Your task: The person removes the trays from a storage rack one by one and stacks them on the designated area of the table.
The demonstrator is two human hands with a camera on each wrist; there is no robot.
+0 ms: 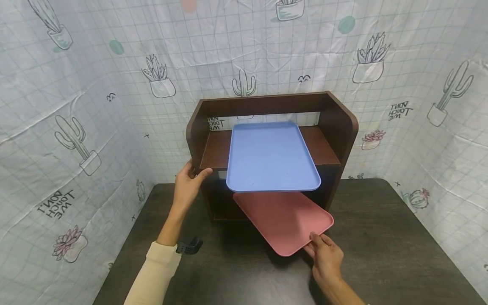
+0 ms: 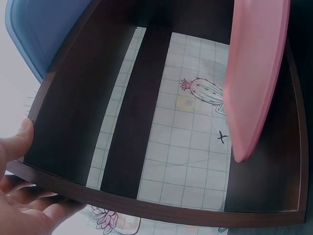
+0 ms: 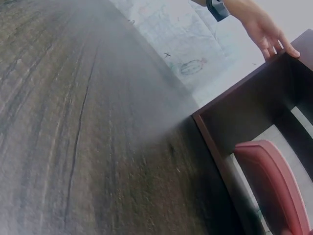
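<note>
Right hand, head view: the fingers of the right hand [image 1: 327, 256] pinch the near edge of the pink tray [image 1: 284, 218], thumb on top, parted only by the tray's thickness.
Pink tray, head view: ahead and left of the right fingers; its long axis runs slantwise away from them into the lower bay of the brown shelf [image 1: 340, 127], its far part hidden beneath the blue tray [image 1: 270, 156].
Left hand, head view: the left hand [image 1: 186, 186] grips the shelf's left side; the right hand is nearer the pink tray's near edge.
Pink tray, left wrist view: a corner is in the bay, right of the left fingers and apart from the side they hold; whether it touches the bottom board I cannot tell.
Table, right wrist view: the table [image 3: 88, 127] fills much of it; the right fingers' hold is unclear here.
</note>
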